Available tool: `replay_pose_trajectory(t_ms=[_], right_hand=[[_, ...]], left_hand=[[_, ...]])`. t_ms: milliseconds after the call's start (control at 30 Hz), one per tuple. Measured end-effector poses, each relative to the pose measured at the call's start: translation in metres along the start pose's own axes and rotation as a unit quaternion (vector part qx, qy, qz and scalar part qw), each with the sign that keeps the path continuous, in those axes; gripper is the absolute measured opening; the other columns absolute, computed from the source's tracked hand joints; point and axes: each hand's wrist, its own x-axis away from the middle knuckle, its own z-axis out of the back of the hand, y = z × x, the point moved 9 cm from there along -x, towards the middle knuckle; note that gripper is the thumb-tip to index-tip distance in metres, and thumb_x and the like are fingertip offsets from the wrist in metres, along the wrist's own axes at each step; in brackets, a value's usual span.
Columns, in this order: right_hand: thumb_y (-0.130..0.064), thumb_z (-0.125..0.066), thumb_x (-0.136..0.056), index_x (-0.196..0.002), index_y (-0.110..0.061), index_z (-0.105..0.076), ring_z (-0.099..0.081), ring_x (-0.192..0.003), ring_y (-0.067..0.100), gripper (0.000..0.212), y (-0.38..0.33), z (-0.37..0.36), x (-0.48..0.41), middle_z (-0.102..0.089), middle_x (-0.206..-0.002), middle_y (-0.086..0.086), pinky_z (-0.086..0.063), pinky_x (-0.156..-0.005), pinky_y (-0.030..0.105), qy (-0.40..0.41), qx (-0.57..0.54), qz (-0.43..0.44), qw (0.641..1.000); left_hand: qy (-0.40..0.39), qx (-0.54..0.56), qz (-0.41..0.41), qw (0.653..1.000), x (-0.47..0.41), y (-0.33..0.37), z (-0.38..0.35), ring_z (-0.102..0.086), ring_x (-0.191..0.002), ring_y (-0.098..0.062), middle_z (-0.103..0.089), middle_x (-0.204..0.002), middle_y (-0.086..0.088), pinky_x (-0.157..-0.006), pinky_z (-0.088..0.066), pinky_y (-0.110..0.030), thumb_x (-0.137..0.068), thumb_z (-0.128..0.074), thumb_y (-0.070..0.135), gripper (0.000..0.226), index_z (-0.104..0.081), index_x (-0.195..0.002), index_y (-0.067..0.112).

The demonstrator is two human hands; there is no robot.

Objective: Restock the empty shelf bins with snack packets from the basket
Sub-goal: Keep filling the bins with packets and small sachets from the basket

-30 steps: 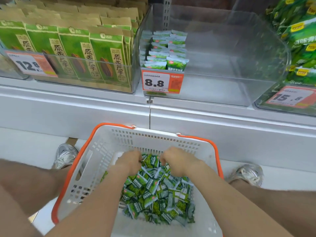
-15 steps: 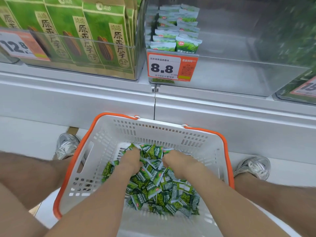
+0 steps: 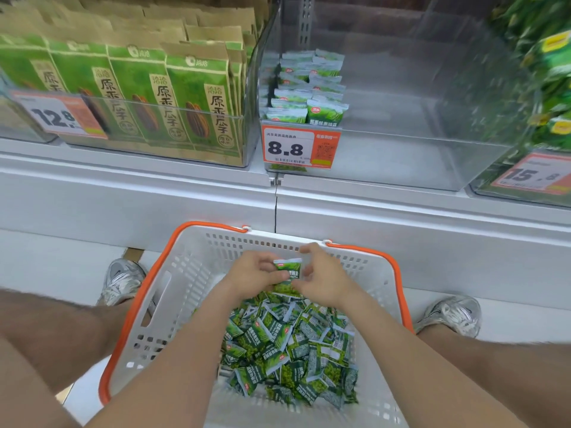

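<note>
A white basket with an orange rim (image 3: 129, 313) stands on the floor between my feet, with several small green snack packets (image 3: 290, 347) heaped inside. My left hand (image 3: 251, 273) and my right hand (image 3: 324, 279) are raised over the pile's far end. Between them they hold a small bunch of green packets (image 3: 289, 270), fingers curled round it from both sides. Above, a clear shelf bin (image 3: 417, 162) holds two short rows of the same packets (image 3: 309, 91) at its left side behind an 8.8 price tag (image 3: 299, 148).
To the left, another clear bin holds tall green and brown seed bags (image 3: 139, 97) with a 12.8 tag. A bin of green bags (image 3: 550, 75) with a 15.8 tag is at the right. A grey shelf ledge (image 3: 278, 205) runs between bins and basket. My shoes (image 3: 123, 281) flank the basket.
Both hands have come up out of the pile, now holding a few packets between them. The view has tilted up slightly, showing more of the shelf.
</note>
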Motion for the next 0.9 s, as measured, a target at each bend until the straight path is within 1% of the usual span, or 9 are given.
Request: replay_pose_trajectory(t_ms=[100, 200, 333, 433, 500, 600, 700, 800, 900], right_hand=[[-0.020, -0.082, -0.086, -0.124, -0.026, -0.052, -0.066, -0.069, 0.014, 0.049, 0.002, 0.010, -0.003, -0.065, -0.074, -0.005, -0.052, -0.062, 0.028, 0.010, -0.070, -0.007, 0.997], [-0.010, -0.080, -0.088, -0.102, -0.025, -0.058, -0.042, -0.048, 0.003, 0.030, 0.004, 0.013, 0.000, -0.041, -0.050, -0.013, -0.043, -0.057, 0.027, -0.001, -0.091, -0.005, 0.996], [-0.002, -0.078, -0.087, -0.093, -0.017, -0.058, -0.035, -0.051, 0.005, 0.026, 0.001, 0.018, 0.005, -0.035, -0.054, -0.014, -0.039, -0.061, 0.030, 0.007, -0.117, -0.002, 0.993], [-0.004, -0.076, -0.087, -0.098, -0.021, -0.063, -0.051, -0.050, 0.009, 0.024, -0.019, 0.029, 0.014, -0.058, -0.066, -0.001, -0.047, -0.055, 0.034, 0.022, -0.143, 0.029, 0.989], [-0.016, -0.078, -0.086, -0.100, -0.023, -0.068, -0.064, -0.059, 0.019, 0.018, -0.039, 0.044, 0.020, -0.072, -0.081, 0.010, -0.056, -0.060, 0.046, 0.057, -0.155, 0.064, 0.984], [-0.036, -0.077, -0.085, -0.100, -0.027, -0.068, -0.067, -0.070, 0.026, 0.020, -0.075, 0.079, 0.033, -0.072, -0.079, 0.006, -0.057, -0.066, 0.051, 0.154, -0.144, 0.122, 0.970], [-0.021, -0.074, -0.085, -0.094, -0.022, -0.062, -0.058, -0.059, 0.014, 0.015, -0.124, 0.131, 0.062, -0.063, -0.066, -0.006, -0.048, -0.056, 0.032, 0.286, -0.095, 0.208, 0.931], [-0.002, -0.071, -0.082, -0.095, -0.012, -0.060, -0.053, -0.056, 0.007, 0.020, -0.174, 0.179, 0.109, -0.056, -0.066, -0.015, -0.038, -0.057, 0.016, 0.416, -0.094, 0.313, 0.849], [-0.004, -0.068, -0.087, -0.102, -0.008, -0.061, -0.050, -0.062, 0.003, 0.017, -0.199, 0.218, 0.123, -0.057, -0.075, -0.012, -0.038, -0.062, 0.018, 0.494, -0.080, 0.337, 0.798]], left_hand=[[-0.016, 0.057, -0.011, 0.998, 0.007, 0.017, -0.001, -0.073, -0.080, -0.021, -0.076, -0.083, -0.006, -0.080, -0.062, -0.036, -0.084, -0.086, 0.004, 0.035, -0.073, -0.116, 0.012], [-0.039, 0.092, 0.002, 0.995, 0.015, 0.024, -0.004, -0.076, -0.086, -0.018, -0.077, -0.089, -0.004, -0.088, -0.063, -0.037, -0.094, -0.076, 0.009, 0.023, -0.073, -0.117, 0.009], [-0.044, 0.086, -0.017, 0.995, 0.021, 0.032, -0.001, -0.078, -0.095, -0.023, -0.080, -0.100, -0.011, -0.091, -0.063, -0.041, -0.106, -0.062, 0.020, 0.023, -0.074, -0.119, 0.005], [-0.015, 0.082, -0.035, 0.996, 0.022, 0.042, 0.007, -0.077, -0.098, -0.029, -0.078, -0.107, -0.019, -0.088, -0.064, -0.041, -0.107, -0.060, 0.022, 0.024, -0.075, -0.118, 0.007], [0.010, 0.080, -0.072, 0.994, 0.027, 0.065, 0.012, -0.077, -0.094, -0.029, -0.079, -0.104, -0.017, -0.081, -0.064, -0.034, -0.107, -0.061, 0.021, 0.022, -0.077, -0.115, 0.010], [0.089, 0.106, -0.155, 0.978, 0.042, 0.118, 0.026, -0.074, -0.078, -0.026, -0.078, -0.087, -0.017, -0.072, -0.063, -0.034, -0.103, -0.066, 0.022, 0.018, -0.080, -0.102, 0.011], [0.210, 0.102, -0.256, 0.938, 0.064, 0.172, 0.048, -0.070, -0.064, -0.024, -0.073, -0.070, -0.010, -0.065, -0.061, -0.043, -0.106, -0.062, 0.028, 0.030, -0.075, -0.086, 0.009], [0.375, -0.024, -0.373, 0.848, 0.105, 0.219, 0.064, -0.058, -0.061, -0.025, -0.060, -0.063, -0.004, -0.060, -0.049, -0.044, -0.108, -0.056, 0.028, 0.035, -0.065, -0.078, 0.013], [0.440, -0.112, -0.468, 0.758, 0.143, 0.256, 0.058, -0.052, -0.066, -0.010, -0.059, -0.088, 0.000, -0.060, -0.042, -0.028, -0.103, -0.060, 0.017, 0.014, -0.065, -0.091, 0.012]])
